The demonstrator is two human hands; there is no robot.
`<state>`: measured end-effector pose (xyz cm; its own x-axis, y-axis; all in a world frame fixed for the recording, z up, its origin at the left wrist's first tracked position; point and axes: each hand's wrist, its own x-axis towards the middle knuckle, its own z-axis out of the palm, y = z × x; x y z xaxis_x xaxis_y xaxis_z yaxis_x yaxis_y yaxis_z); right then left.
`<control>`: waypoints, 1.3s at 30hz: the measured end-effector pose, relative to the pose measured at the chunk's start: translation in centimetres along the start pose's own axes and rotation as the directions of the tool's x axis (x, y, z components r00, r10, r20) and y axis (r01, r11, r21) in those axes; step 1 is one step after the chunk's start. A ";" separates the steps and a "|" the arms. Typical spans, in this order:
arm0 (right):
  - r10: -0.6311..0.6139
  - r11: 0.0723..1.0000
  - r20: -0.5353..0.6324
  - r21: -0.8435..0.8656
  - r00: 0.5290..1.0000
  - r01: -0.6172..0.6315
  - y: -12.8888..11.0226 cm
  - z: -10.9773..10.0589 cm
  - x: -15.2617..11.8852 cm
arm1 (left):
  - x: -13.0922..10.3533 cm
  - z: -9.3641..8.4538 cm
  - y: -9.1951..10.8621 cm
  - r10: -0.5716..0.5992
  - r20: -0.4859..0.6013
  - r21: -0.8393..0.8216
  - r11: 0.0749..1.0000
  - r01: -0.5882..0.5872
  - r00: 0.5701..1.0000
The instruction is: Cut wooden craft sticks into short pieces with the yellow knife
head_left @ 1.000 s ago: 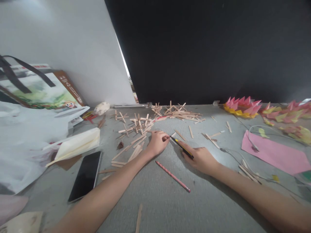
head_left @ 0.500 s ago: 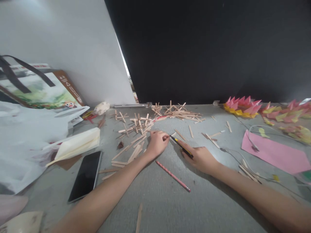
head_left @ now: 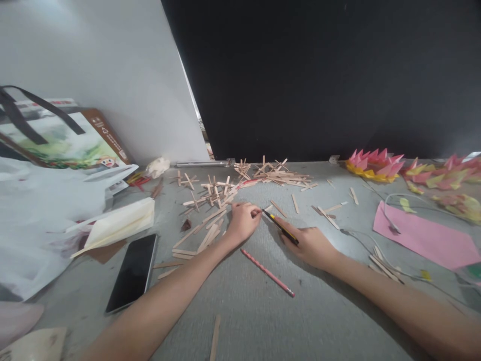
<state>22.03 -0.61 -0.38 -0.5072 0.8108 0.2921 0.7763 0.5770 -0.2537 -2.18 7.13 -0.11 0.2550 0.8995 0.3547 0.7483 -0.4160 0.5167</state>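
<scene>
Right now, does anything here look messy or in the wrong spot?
One wooden stick looks stray: it lies alone at the near edge of the view, away from the jumbled sticks heaped at the back. The pink pencil lies slantwise, though that seems ordinary.

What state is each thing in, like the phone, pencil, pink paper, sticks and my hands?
Left hand: fingers curled closed
Right hand: gripping the cutter
Cutter: held, tip toward left fingertips
Pink pencil: lying down
Phone: lying, screen dark
Pink paper: spread flat
Wooden sticks: heaped and scattered
</scene>
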 end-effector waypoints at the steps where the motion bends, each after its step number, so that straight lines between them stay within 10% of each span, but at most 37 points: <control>1: -0.002 1.000 0.000 0.000 1.000 0.002 0.0 0.1 0.0 | 0.0 0.0 0.0 -0.003 0.000 0.003 1.000 0.003 1.000; 39: -0.027 0.999 -0.040 -0.028 0.999 0.026 0.2 0.3 0.0 | 0.0 0.0 0.0 -0.015 -0.029 -0.022 1.000 0.015 0.999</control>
<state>22.04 -0.47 -0.65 -0.5128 0.7903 0.3354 0.7730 0.5950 -0.2200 -2.13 7.14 -0.12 0.2260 0.9016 0.3688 0.7380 -0.4056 0.5393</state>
